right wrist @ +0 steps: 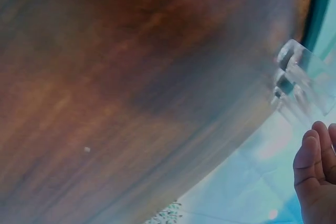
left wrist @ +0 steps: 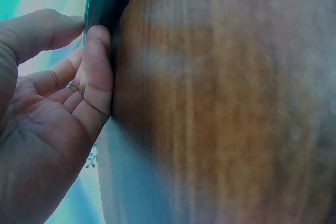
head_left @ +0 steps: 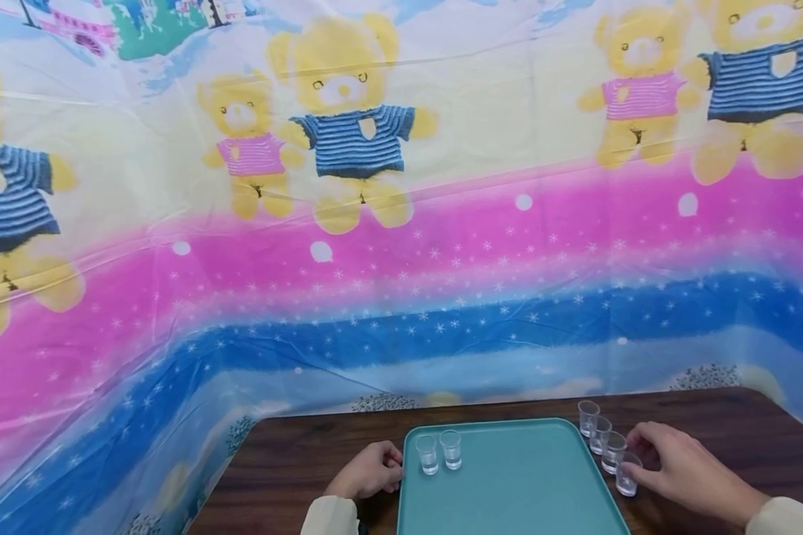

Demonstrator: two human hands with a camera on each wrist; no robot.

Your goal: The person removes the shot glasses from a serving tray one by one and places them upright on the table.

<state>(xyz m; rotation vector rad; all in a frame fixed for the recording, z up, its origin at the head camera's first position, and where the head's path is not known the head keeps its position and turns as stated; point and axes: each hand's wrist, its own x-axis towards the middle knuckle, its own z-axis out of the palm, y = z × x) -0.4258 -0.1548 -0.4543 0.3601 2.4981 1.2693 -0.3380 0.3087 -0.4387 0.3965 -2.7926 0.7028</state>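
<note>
On the table lies a teal tray (head_left: 515,494). At its left side my left hand (head_left: 373,471) grips the rim, thumb above and fingers curled along the edge in the left wrist view. Two clear small glasses, one (head_left: 427,455) beside the other (head_left: 451,450), stand upright in the tray's far left corner. Several similar glasses form a slanting row along the right rim, the farthest (head_left: 588,418) near the far corner. Around the nearest glass (head_left: 627,479) my right hand (head_left: 685,468) spreads thumb and fingers, with a gap between them; contact is hard to tell.
The dark wooden table (head_left: 743,431) extends on both sides of the tray. Behind it hangs a sheet (head_left: 475,245) printed with bears and snowflakes, close to the table's far edge.
</note>
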